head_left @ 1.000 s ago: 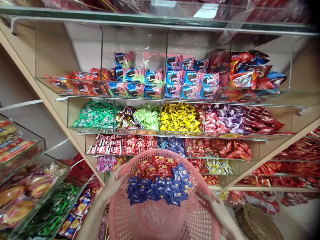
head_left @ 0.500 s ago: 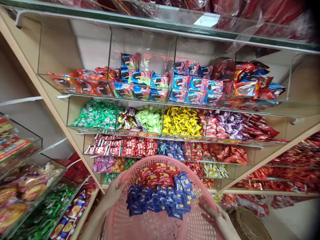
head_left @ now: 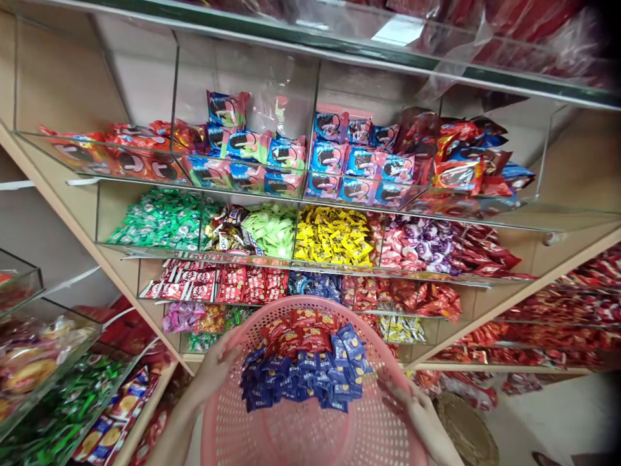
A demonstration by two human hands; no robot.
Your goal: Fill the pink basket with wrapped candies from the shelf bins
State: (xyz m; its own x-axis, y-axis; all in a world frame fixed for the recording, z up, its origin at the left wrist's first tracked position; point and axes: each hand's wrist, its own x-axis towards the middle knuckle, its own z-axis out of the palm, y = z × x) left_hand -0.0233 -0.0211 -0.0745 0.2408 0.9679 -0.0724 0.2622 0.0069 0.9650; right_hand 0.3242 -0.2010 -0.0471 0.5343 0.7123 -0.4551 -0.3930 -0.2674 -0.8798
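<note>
A pink plastic basket (head_left: pixel 228 414) with a perforated wall is held up between my two hands, tilted so its inside faces me. My left hand (head_left: pixel 218 370) grips the rim on the left, fingers curled over the edge. On the opposite side my right hand (head_left: pixel 412 411) clasps the rim, its fingers reaching inside against the wall. In the basket lie blue candy packets (head_left: pixel 301 378) in a heap, with red candy packets (head_left: pixel 303 336) behind them. Neither hand touches the packets.
Ahead stands a shelf unit with clear bins: boxed-in cookie packs (head_left: pixel 247 145) on top, green candies (head_left: pixel 160 220) and yellow candies (head_left: pixel 334 236) below, red packets (head_left: pixel 252 285) lower. More snack bins (head_left: pixel 63 401) line the left. A woven basket (head_left: pixel 466 427) sits on the floor at right.
The shelves have shifted slightly left in view as my head turned. The pink basket has moved a little left in the picture, with both hands still on its rim.
</note>
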